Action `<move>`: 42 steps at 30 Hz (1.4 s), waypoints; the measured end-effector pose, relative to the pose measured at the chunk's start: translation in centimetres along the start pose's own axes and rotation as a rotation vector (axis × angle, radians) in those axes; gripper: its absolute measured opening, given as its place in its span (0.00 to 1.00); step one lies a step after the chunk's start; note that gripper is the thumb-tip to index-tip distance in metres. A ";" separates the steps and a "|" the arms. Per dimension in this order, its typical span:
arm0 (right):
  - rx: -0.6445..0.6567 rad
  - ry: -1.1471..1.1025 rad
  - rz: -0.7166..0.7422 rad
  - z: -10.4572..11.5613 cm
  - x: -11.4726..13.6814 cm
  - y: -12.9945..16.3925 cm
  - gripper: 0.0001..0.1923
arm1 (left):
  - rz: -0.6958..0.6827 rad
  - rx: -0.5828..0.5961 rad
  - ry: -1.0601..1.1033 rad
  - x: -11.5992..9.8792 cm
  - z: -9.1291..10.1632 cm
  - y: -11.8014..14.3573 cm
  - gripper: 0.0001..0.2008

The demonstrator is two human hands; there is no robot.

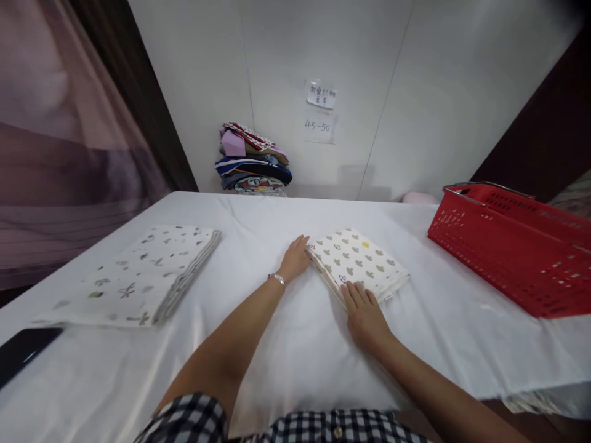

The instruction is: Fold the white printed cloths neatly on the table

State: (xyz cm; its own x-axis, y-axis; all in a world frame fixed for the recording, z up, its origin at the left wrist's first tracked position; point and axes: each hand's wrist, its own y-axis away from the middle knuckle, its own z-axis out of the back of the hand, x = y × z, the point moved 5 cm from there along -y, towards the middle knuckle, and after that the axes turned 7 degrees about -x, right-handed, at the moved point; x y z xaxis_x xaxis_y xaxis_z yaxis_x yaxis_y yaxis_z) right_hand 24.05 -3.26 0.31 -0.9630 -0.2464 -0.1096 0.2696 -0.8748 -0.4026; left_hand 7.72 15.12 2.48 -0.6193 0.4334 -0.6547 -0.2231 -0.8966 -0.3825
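Note:
A small folded white cloth with grey cloud-like prints (357, 255) lies on the white-covered table (286, 344) in front of me. At its left corner rests my left hand (295, 258), fingers stretched out along the edge, a bracelet on the wrist. My right hand (364, 314) lies on the cloth's near edge with its fingers flat. Farther left is a larger folded white cloth with scattered grey prints (152, 271), which neither hand touches.
A red plastic basket (512, 246) with a metal handle stands at the right. Behind the table's far edge rises a stack of folded clothes (253, 161). Handwritten paper signs (321, 96) hang on the wall. A black flat device (30, 351) lies at the left edge.

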 end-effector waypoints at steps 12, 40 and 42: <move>0.010 0.032 -0.158 2.3 -12.8 5.9 0.34 | -0.302 0.262 -0.127 -6.6 -0.8 7.4 0.07; -0.172 -0.377 -0.050 3.6 -11.6 3.1 0.17 | -0.583 0.135 -0.146 -9.4 -3.4 7.7 0.11; -0.182 -0.375 -0.038 3.6 -11.8 3.2 0.16 | -0.621 0.126 -0.156 -9.4 -3.3 7.8 0.11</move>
State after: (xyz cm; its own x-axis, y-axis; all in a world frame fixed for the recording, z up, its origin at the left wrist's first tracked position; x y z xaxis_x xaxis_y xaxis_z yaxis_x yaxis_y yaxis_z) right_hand 36.27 -4.63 3.59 -0.8953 -0.3792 0.2337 0.1963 -0.8068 -0.5573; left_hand 14.26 4.39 3.54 -0.4468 0.8644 -0.2308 -0.6550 -0.4917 -0.5738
